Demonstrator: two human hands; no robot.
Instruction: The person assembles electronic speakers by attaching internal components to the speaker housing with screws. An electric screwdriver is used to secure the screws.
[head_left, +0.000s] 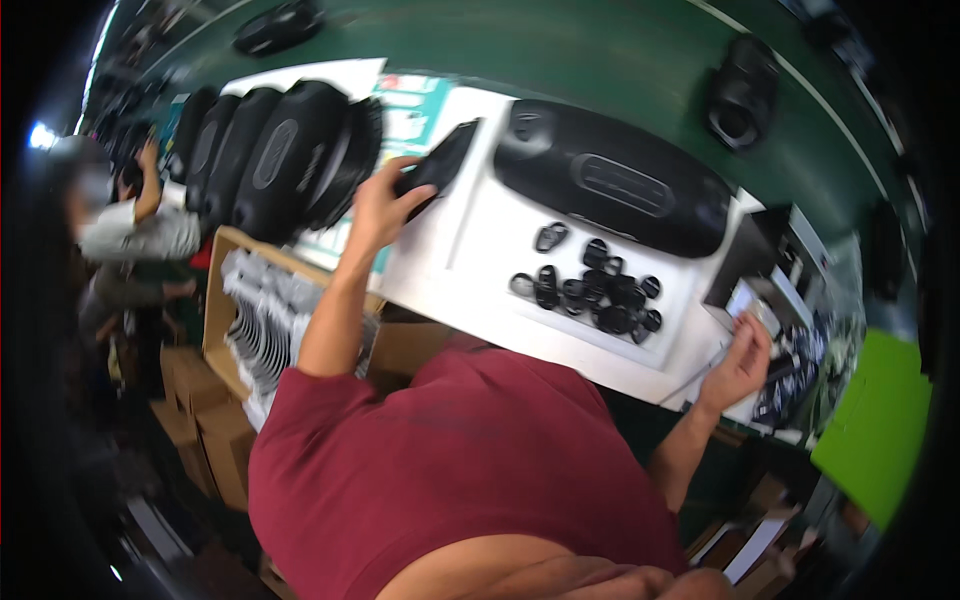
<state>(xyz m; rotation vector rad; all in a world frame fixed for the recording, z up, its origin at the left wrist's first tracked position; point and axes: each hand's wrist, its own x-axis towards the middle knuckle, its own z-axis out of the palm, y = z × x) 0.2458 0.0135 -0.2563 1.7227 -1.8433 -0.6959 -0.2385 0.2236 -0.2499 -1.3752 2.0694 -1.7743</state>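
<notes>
My left hand (pixel 380 208) is wrapped round the lower end of a flat black panel (pixel 452 155), tilted up above the white table. Over at the right, my right hand (pixel 738 368) has its fingers curled together beside a small pale piece (pixel 752 305); whether it grips anything is too small to tell. Between the hands, a long black portable speaker (pixel 625 180) lies at the back of a white tray (pixel 470 245). Several small black oval parts (pixel 597 285) are heaped in front of it.
A row of black speakers (pixel 290 155) stands at the left of the table. Below it is a cardboard box (pixel 215 310) of grey-white packed pieces. Dark bagged parts (pixel 790 385) and a green board (pixel 880 420) are at the right. Another person (pixel 140 225) works at far left.
</notes>
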